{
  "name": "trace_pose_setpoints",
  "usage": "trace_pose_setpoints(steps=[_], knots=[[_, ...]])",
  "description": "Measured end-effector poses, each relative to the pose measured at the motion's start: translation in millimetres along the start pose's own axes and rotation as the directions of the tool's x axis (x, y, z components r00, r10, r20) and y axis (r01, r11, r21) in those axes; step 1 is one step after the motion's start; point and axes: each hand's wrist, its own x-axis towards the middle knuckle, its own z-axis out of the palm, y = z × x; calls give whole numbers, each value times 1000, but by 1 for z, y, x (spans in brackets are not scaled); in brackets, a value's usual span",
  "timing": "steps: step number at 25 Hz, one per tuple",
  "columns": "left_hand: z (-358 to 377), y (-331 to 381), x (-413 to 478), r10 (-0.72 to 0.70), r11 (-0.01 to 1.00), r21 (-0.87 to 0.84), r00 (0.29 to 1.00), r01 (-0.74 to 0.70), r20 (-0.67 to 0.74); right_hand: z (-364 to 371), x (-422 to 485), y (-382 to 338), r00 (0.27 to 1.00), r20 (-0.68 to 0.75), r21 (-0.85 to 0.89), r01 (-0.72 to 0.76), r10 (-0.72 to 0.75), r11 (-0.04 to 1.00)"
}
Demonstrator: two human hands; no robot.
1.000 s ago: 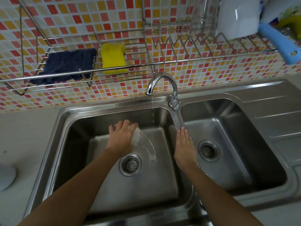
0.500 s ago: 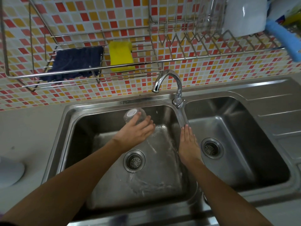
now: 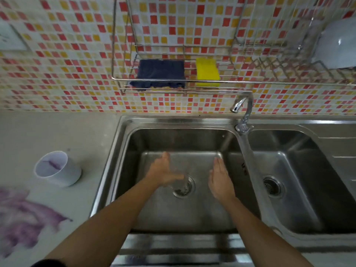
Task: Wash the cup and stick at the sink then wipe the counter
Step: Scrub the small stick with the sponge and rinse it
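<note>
Over the left basin: both hands hang above the drain (image 3: 183,186), apart from each other.
Left hand (image 3: 163,173): motion-blurred, fingers spread toward the drain; whether it holds anything I cannot tell. A faint clear shape by the fingertips may be glass or water.
Right hand (image 3: 220,179): flat and open, fingers together, holding nothing.
Cup (image 3: 56,168): white, tipped on its side on the counter (image 3: 86,135) left of the sink (image 3: 123,139), well apart from both hands; purple smears show inside.
Stick: not visible in this view.
Spill (image 3: 25,216): broad purple stain on the counter near the front left, in front of the cup.
Tap (image 3: 243,106): spout turned over the left basin; no clear stream can be made out.
Task progress: judged early. The white cup looks unwashed, the stick is unaccounted for, and the counter is not yet wiped.
Wiping supplies: a dark blue cloth (image 3: 160,73) and a yellow sponge (image 3: 207,73) lie side by side on the wire rack (image 3: 119,79) above the sink, both untouched.
Edges: the raised steel rim separates basin from counter; a reach to the cup must clear it. The divider and tap base stand just beside the right hand.
Open room: bare counter lies between cup and sink rim; the left basin floor is free of dishes; the rack overhangs the back wall.
</note>
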Motion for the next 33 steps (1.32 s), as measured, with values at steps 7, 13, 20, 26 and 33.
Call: trace_pose_setpoints(steps=[7,13,20,26,33], knots=[[-181,-54,-30,101,987,-82,930,-139,-355,67,1,-181,983,47,167,167,-177,972],[-314,-176,-57,2,1000,-15,877,-11,-481,132,-8,-298,928,73,106,357,-366,928],[-294,-291,-47,-117,989,56,949,139,-294,172,-19,-307,943,153,-6,301,-296,954],[-265,-317,-45,-128,991,11,969,133,-212,170,-18,-309,944,159,37,286,-288,958],[-304,-280,-58,97,991,110,969,-73,-227,122,-13,-332,941,80,343,284,-329,895]])
